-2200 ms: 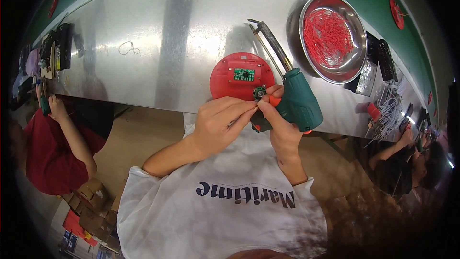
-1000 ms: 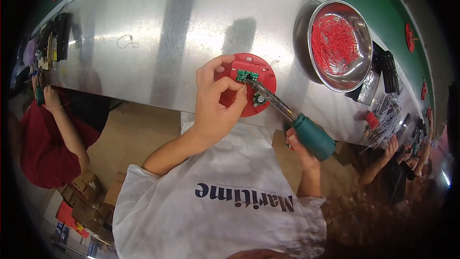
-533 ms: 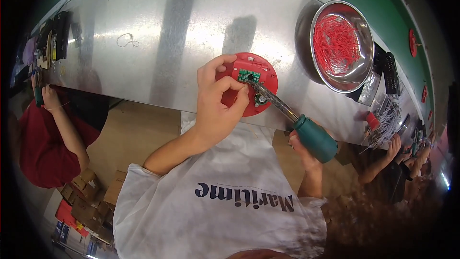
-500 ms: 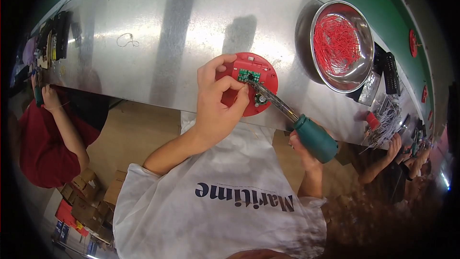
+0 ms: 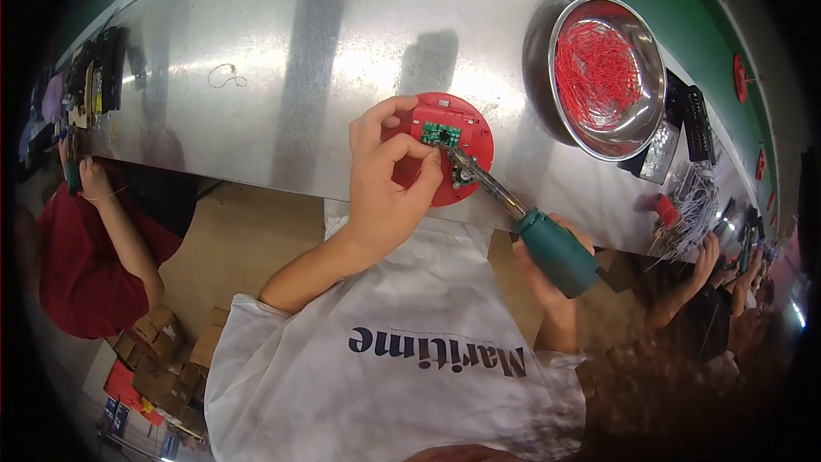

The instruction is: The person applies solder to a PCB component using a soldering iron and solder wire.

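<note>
A round red plastic housing (image 5: 472, 124) lies at the table's front edge, carrying a small green circuit board (image 5: 442, 134) and a second round component (image 5: 463, 174) beneath it. My left hand (image 5: 386, 178) reaches over the housing's left side. Its thumb and index finger are pinched together beside the board; whatever sits between them is too small to make out. Its other fingers rest at the housing's upper left rim. My right hand (image 5: 540, 278) is wrapped around the green handle of a soldering iron (image 5: 558, 252). The iron's metal tip meets the board's lower edge, close to my left fingertips.
A steel bowl (image 5: 647, 133) of red wires (image 5: 596, 73) stands at right on the metal table (image 5: 248, 26). Beyond it lie black trays (image 5: 697, 124) and white wires (image 5: 691, 222). Co-workers' hands (image 5: 96, 180) show at far left and right. Cardboard boxes (image 5: 162, 376) sit lower left.
The soldering iron's handle has shifted slightly down and left, and more of my right hand's fingers show behind it. My left hand keeps nearly the same pinch at the board.
</note>
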The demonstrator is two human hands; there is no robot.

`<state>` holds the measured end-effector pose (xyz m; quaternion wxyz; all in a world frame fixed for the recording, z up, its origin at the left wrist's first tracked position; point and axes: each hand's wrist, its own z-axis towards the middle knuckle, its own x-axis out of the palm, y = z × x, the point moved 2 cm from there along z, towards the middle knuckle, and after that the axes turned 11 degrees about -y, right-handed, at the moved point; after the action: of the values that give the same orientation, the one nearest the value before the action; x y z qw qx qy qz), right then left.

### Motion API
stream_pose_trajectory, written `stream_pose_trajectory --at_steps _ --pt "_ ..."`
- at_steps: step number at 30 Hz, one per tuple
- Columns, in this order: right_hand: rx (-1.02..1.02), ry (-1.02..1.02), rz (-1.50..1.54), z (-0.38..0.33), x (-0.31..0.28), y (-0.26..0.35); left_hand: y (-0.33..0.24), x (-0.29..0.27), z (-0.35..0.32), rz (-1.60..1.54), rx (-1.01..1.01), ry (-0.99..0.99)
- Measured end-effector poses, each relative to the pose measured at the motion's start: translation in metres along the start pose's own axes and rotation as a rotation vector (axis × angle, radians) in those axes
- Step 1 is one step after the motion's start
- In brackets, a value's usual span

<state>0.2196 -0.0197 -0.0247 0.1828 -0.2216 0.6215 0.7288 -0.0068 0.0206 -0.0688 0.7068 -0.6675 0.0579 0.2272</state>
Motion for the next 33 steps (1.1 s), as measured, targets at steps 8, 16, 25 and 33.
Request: stream_pose_trajectory --at_steps 8,16,25,33 --pt "0.620 -0.115 0.789 -0.051 -0.011 -0.040 0.001 -0.001 0.000 0.001 -0.021 0.038" --pt "0.549 -0.245 0.864 -0.065 -0.017 -0.059 0.003 -0.003 0.003 -0.015 -0.048 0.056" --pt "0.550 -0.340 0.885 -0.076 -0.021 -0.067 -0.002 -0.010 0.005 0.042 -0.062 0.155" --pt "0.566 -0.403 0.885 -0.080 -0.022 -0.069 -0.002 -0.015 0.007 0.001 -0.040 0.183"
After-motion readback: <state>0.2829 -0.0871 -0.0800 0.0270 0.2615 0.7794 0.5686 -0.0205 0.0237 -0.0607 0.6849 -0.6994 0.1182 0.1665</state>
